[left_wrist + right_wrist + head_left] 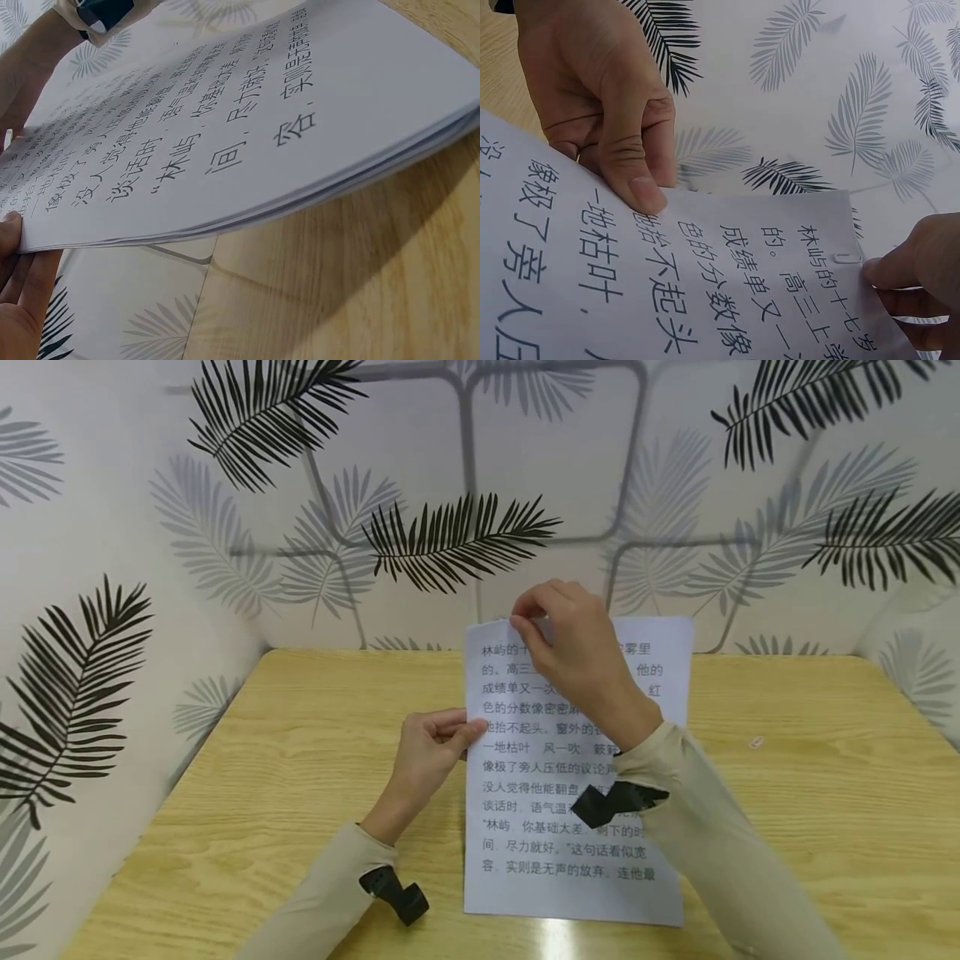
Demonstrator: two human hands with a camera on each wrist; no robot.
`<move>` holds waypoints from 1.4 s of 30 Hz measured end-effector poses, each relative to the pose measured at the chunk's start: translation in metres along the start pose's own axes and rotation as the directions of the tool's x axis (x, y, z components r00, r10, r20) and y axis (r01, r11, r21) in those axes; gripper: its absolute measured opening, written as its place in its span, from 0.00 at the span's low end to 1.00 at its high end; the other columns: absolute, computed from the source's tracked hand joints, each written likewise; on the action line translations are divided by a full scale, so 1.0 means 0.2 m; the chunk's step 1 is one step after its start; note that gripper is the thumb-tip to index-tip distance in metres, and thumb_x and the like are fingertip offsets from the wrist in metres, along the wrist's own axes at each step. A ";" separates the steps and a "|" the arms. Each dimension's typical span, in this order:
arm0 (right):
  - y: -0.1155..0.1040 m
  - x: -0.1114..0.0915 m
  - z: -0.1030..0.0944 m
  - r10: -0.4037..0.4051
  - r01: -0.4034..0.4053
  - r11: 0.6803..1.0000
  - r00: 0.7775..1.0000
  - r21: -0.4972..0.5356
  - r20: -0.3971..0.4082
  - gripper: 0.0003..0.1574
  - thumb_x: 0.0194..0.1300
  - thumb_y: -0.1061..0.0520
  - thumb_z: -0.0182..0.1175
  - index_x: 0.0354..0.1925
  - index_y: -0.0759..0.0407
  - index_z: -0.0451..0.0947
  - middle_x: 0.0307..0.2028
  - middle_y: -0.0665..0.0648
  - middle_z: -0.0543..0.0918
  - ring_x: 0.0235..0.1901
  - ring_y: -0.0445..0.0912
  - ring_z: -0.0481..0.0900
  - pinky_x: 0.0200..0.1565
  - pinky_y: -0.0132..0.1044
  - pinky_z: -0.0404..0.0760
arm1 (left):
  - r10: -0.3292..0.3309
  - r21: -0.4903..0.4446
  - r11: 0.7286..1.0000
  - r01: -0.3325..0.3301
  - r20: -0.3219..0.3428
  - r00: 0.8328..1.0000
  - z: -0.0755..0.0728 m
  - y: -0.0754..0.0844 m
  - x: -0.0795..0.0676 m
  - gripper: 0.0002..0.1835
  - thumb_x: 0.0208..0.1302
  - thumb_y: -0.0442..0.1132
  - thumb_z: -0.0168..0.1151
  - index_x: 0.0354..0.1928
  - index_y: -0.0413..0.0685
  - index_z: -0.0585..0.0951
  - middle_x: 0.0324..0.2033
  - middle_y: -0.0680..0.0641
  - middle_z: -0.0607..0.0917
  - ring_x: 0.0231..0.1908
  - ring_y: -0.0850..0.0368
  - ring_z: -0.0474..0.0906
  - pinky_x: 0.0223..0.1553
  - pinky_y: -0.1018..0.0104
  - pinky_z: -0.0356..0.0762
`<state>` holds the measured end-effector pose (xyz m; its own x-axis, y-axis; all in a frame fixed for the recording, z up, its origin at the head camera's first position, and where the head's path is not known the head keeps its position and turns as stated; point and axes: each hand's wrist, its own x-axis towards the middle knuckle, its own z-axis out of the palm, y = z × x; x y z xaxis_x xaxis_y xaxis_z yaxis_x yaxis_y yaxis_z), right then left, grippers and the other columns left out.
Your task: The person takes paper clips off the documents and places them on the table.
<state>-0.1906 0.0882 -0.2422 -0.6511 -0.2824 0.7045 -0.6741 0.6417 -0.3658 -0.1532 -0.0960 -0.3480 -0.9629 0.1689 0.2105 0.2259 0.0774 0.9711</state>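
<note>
A thin stack of printed paper (570, 893) is held up, its text side facing the head camera. My left hand (431, 756) grips the stack by its left edge, thumb in front and fingers behind. At the top edge, a small paper clip (847, 259) sits over the sheets in the right wrist view. My right hand (581, 652) pinches the outer end of that clip, thumb on the text side, the other fingers beyond the edge. From the left wrist view, several sheet edges show along the stack's side.
A second paper clip (756, 742) lies on the wooden table (315, 718), to the right of the paper. Behind and to the left stand walls (420, 602) covered with a leaf pattern. Black straps (393, 893) with small devices sit on both wrists.
</note>
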 end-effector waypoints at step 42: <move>-0.04 0.04 -0.06 0.204 -0.237 0.969 0.926 0.070 0.319 0.05 0.68 0.70 0.49 0.35 0.66 0.70 0.31 0.61 0.77 0.31 0.50 0.72 0.36 0.38 0.70 | 0.113 0.020 0.993 -0.113 -0.022 0.993 0.06 -0.06 -0.04 0.10 0.61 0.28 0.64 0.43 0.30 0.84 0.31 0.34 0.87 0.26 0.59 0.86 0.28 0.70 0.84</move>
<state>-0.1866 0.0900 -0.2255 -0.8513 -0.3579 0.3837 -0.5229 0.6388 -0.5643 -0.1461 -0.0856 -0.3621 -0.9341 0.1551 0.3215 0.3359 0.0773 0.9387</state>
